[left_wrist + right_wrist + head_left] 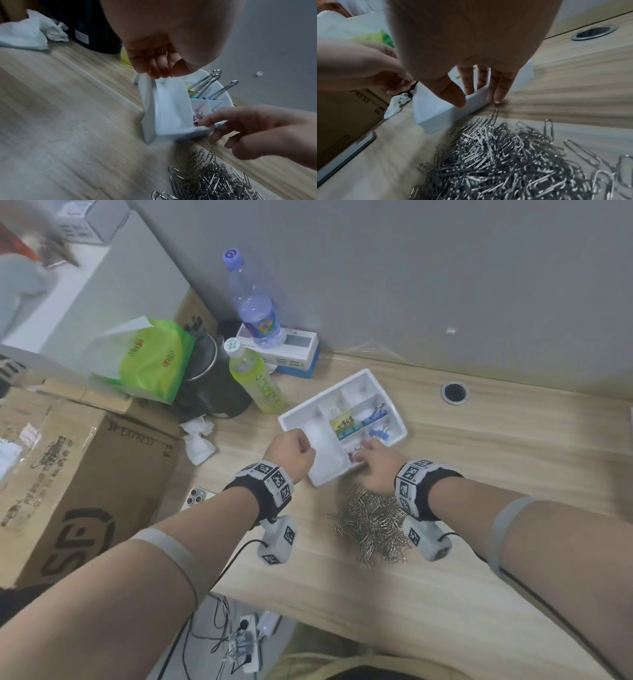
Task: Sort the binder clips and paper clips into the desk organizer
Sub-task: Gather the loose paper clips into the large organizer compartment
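Note:
The white desk organizer (383,392) lies slanted on the wooden desk. Its small compartments hold yellow and teal binder clips (344,424), blue binder clips (375,414) and tiny coloured clips (199,116); the long compartment looks bare. My left hand (291,448) has its fingers curled onto the organizer's left rim (145,86). My right hand (368,455) straddles the near wall (477,94), with the thumb outside and two fingers inside a compartment. A heap of silver paper clips (373,525) lies just below my right wrist. The organizer looks blurred in both wrist views.
A cardboard box (78,474) and a phone (197,498) lie to the left. Crumpled tissues (198,440), a green bottle (257,378), a black kettle (212,385) and a water bottle (253,302) stand behind. A cable hole (454,393) is at right.

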### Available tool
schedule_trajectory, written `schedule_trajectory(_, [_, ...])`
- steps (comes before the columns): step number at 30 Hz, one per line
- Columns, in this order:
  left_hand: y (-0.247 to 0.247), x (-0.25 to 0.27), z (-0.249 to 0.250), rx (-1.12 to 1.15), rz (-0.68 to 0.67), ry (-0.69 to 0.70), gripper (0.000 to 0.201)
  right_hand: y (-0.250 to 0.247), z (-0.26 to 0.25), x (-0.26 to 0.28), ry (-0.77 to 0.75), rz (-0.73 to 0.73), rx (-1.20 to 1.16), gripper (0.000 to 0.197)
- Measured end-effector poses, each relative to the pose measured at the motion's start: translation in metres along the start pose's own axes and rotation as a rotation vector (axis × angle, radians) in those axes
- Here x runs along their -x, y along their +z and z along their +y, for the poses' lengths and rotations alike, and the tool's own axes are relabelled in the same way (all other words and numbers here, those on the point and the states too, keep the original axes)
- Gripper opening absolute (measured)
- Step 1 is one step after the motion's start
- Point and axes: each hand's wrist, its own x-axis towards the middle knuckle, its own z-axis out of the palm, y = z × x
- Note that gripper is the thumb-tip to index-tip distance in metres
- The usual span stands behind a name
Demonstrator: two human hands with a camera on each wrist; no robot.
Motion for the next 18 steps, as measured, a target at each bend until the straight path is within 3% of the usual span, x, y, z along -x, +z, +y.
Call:
schedule_trajectory(7, [-0.011, 0.015, -0.012, -0.123, 0.067, -0.027, 0.007, 0.017, -0.021, 0.01, -0.06, -0.077, 0.019, 0.045])
schedule_trajectory(12, [-0.015, 0.028, -0.022, -0.337, 0.151, -0.157, 0.03, 0.024, -0.024, 0.02, -0.093, -0.057, 0.093, 0.05])
schedule_trajectory(15, [-0.015, 0.032, -0.023, -0.394, 0.112, -0.301, 0.048, 0.025, -0.019, 0.025, -0.116, -0.038, 0.124, 0.051])
schedule_trajectory(18, [-0.011, 0.036, -0.025, -0.325, 0.003, -0.408, 0.05, 0.027, -0.009, 0.033, -0.102, 0.081, 0.042, 0.053])
